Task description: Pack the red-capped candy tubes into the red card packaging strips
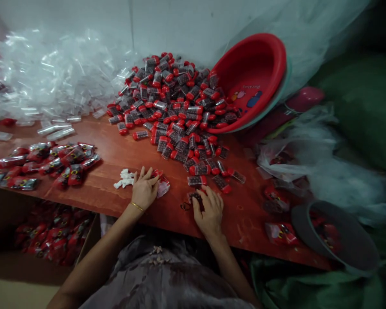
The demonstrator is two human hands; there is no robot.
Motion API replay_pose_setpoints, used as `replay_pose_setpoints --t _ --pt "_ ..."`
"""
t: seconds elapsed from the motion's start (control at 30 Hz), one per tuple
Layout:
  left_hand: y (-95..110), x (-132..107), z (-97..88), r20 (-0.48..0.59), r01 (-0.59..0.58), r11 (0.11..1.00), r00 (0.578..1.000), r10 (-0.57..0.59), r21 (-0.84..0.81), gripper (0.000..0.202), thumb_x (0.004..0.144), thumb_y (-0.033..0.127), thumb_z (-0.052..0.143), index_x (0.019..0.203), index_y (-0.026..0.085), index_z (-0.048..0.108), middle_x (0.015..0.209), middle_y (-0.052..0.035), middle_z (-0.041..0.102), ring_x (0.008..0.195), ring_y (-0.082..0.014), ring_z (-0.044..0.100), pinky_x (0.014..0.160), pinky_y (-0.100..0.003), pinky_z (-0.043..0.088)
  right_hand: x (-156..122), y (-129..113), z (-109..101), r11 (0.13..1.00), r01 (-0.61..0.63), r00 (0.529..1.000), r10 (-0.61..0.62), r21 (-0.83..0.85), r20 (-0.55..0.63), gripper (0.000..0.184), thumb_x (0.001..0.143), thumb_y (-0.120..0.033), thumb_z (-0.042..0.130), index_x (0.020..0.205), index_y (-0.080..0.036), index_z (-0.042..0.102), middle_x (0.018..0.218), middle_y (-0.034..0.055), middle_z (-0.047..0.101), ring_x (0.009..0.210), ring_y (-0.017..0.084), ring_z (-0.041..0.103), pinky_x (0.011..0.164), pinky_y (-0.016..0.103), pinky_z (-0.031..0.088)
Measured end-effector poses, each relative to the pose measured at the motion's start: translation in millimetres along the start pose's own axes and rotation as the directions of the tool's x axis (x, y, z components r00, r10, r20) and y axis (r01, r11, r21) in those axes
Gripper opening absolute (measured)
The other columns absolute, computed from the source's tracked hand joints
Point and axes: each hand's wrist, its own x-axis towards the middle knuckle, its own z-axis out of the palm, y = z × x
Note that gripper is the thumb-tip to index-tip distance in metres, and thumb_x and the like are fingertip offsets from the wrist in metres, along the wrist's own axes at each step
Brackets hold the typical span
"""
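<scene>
My left hand (144, 189) lies over the table with its fingers spread. Under and beside its fingertips is a small red and pink wrapper-like piece (163, 187), partly hidden. White crumpled bits (125, 178) lie just left of that hand. My right hand (209, 210) is curled, its thumb and fingers at a small red-capped container (193, 196) with a clear body and dark spotted contents; the fingers partly cover it. A thin dark loop (185, 207) lies left of the right thumb. Many similar containers (176, 103) are heaped beyond my hands.
A red basin (278, 51) leans on its side by the heap. Clear plastic pieces (58, 73) pile up at the back left. Filled red packets (73, 161) lie on the left of the table, more in a box (91, 240) below. A grey basin (350, 240) sits at right.
</scene>
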Motion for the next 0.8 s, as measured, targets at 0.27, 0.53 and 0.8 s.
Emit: replay_pose_setpoints --t 0.27,0.53,0.8 --pt "5 0 -8.9 -0.168 -0.014 0.998 0.986 0.004 -0.057 0.011 0.076 0.033 0.066 0.082 0.03 0.074 0.119 -0.0047 0.064 0.126 -0.0302 0.046 0.108 -0.055 0.023 41 -55 5 0.908 -0.139 0.985 0.085 0.394 0.152 0.026 0.089 -0.031 0.047 0.107 -0.017 0.06 0.1 0.0103 0.067 0.082 0.018 0.063 0.079 0.032 0.049" --pt "12 2 -10.4 -0.235 -0.055 0.945 0.972 -0.023 -0.322 0.015 0.076 0.031 0.065 0.088 0.025 0.072 0.119 -0.0075 0.065 0.125 -0.027 0.047 0.108 -0.049 0.027 65 -63 38 0.611 -0.499 0.857 0.246 0.614 0.452 0.033 0.086 -0.045 0.045 0.075 -0.018 0.06 0.056 -0.0026 0.056 0.05 0.011 0.05 0.051 0.022 0.04" --pt "19 14 -3.3 0.126 0.26 0.552 0.955 -0.269 -0.792 0.03 0.075 0.043 0.061 0.079 0.014 0.07 0.067 -0.003 0.069 0.06 -0.0146 0.06 0.058 -0.024 0.047 66 -62 40 0.552 -0.529 0.848 0.348 0.644 0.399 0.037 0.086 -0.045 0.042 0.059 -0.021 0.043 0.047 -0.0062 0.043 0.046 0.009 0.041 0.047 0.021 0.032"
